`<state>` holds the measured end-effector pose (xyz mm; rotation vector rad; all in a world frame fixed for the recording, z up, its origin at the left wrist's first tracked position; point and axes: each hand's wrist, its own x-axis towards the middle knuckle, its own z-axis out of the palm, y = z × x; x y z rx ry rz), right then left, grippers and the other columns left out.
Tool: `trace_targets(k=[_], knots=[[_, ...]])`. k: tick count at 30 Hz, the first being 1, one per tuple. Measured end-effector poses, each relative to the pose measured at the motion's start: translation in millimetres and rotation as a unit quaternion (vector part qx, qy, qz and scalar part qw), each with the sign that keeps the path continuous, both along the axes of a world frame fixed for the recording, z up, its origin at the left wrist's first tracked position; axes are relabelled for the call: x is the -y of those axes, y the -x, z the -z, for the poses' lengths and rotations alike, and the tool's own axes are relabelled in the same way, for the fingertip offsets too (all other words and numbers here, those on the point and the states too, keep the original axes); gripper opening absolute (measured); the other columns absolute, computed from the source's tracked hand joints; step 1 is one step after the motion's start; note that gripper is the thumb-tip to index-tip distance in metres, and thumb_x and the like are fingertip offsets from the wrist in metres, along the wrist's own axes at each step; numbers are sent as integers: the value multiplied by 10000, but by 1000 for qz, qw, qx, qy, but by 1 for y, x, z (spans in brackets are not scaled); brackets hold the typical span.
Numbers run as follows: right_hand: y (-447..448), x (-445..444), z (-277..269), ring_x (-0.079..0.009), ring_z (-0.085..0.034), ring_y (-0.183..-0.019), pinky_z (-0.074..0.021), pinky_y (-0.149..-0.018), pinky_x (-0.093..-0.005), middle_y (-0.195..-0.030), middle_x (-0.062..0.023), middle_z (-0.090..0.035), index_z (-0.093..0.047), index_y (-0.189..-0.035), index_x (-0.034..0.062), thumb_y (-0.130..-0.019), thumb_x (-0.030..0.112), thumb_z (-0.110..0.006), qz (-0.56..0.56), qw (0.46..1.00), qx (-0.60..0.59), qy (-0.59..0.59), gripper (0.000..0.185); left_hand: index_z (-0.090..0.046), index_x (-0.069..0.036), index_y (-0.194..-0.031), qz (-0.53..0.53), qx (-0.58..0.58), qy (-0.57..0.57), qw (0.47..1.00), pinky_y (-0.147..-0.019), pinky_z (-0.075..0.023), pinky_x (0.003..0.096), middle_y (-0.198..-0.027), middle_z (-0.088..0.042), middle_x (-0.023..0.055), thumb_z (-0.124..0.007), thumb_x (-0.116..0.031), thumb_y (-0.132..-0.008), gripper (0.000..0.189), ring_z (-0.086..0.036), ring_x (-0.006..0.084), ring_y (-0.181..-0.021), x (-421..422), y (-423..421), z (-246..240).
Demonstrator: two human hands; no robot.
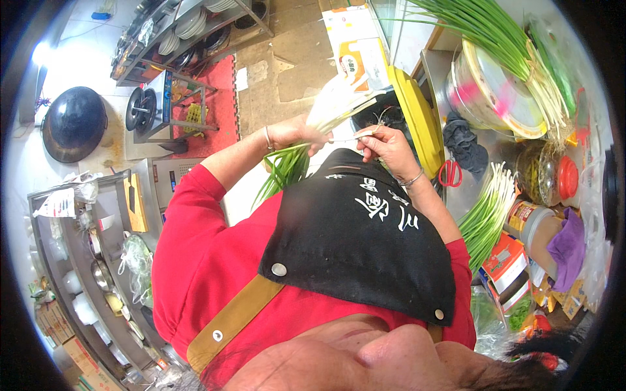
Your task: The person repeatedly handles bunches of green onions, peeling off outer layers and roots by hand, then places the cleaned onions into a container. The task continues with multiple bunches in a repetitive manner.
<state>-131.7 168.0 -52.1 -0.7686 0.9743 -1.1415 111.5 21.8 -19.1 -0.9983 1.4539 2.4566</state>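
My left hand [296, 136] is closed around a bunch of scallions [288, 171]. Their pale stalks point away from me and their green leaves hang toward my apron [342, 234]. Beside it, my right hand [389, 149] pinches a small white scallion end with thin roots [377, 128] between thumb and fingers. A thin pale strip spans the space between the two hands; what it is cannot be made out. Just beyond my right hand is a dark bin [381, 111] with its yellow lid [415, 117] raised on the right.
On the right counter lie red-handled scissors [450, 173], a black cloth [464, 144] and another scallion bunch [481, 217]. A lidded bucket [477, 93] bears more scallions [518, 54]. Red-lidded jar [538, 173] stands nearby. Metal shelving [78, 244] and a wok [74, 124] are at left.
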Motion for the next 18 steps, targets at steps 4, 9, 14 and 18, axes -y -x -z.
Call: trace_targets(k=[4, 9, 14, 18], knots=[[3, -2, 5, -68, -608, -663, -537, -600, -234, -847, -40, -683, -695, -1064, 12, -947, 87, -641, -6, 1000, 17, -4, 149, -631, -13, -1014, 13, 13, 14, 1000, -571, -487, 267, -709, -604, 40, -724, -116, -869, 201, -591, 133, -586, -2, 7, -2], [4, -4, 16, -69, -585, -625, -521, -538, -226, -795, -34, -646, -690, -1018, 35, -915, 65, -644, -1, 994, 106, -36, 116, -626, -14, -1008, 44, 29, 29, 998, -569, -483, 265, -719, -598, 35, -724, -106, -855, 204, -586, 128, -583, -5, 22, -15], [20, -15, 30, -69, -547, -598, -505, -510, -222, -779, -12, -603, -650, -976, 66, -920, 73, -624, 96, 963, 243, -65, 62, -613, -21, -1015, 69, 46, 51, 995, -565, -474, 270, -726, -592, 29, -711, -87, -852, 201, -582, 122, -582, 6, 24, -9], [44, -21, 29, -61, -509, -615, -492, -508, -233, -768, 5, -563, -619, -982, 68, -943, 112, -584, 162, 953, 249, -67, 69, -610, -27, -1026, 54, 84, 56, 993, -567, -473, 273, -731, -592, 27, -708, -84, -851, 209, -583, 119, -585, 17, 19, 0]])
